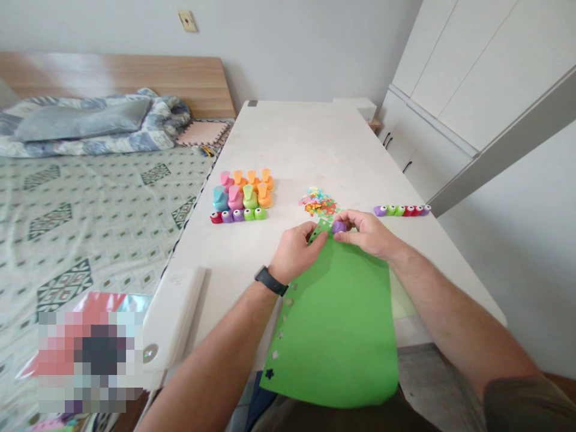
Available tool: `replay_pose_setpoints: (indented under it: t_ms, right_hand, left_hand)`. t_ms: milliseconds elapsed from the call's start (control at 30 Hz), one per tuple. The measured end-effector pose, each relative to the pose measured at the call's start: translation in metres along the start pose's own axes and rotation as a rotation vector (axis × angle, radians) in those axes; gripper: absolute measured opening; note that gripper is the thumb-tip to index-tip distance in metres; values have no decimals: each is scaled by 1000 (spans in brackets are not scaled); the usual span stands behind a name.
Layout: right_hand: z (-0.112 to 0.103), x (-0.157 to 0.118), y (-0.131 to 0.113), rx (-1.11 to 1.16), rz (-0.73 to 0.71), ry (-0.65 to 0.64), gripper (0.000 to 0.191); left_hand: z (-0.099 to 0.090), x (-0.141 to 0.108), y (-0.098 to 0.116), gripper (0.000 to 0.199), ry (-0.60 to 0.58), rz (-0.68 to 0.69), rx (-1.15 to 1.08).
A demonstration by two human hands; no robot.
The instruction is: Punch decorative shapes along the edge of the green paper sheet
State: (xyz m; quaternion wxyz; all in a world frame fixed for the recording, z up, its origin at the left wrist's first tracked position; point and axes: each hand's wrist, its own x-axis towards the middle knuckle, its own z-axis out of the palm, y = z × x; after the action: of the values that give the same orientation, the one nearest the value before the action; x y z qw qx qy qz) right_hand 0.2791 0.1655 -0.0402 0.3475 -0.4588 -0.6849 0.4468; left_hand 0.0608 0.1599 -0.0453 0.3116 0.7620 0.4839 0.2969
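A green sheet of paper (342, 324) hangs partly over the near table edge, with small shapes punched along its left side and far corner. My left hand (299, 252) pinches the sheet near that far left corner; a dark watch band circles the wrist. In my right hand (362, 234) is a small purple craft punch (339, 227), set at the sheet's far edge between thumb and fingers. Just beyond both hands lies a pile of colourful paper cutouts (318, 201).
Larger punches (234, 197) stand in rows at left, fronted by a row of small punches (238, 215). More small punches (402, 210) line up at right. A white device (175, 318) lies on the white table (297, 138) by its left edge, beside a bed (112, 210).
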Motion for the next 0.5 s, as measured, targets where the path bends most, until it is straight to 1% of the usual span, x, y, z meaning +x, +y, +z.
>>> replay_pose_setpoints:
  t_ms: [367,500]
  right_hand:
    - [0,0,1,-5,20,9,34]
    - [1,0,0,-2,19,10,33]
  left_hand:
    - [-1,0,1,32,-11,-14,11]
    - [-1,0,1,37,-13,-7,21]
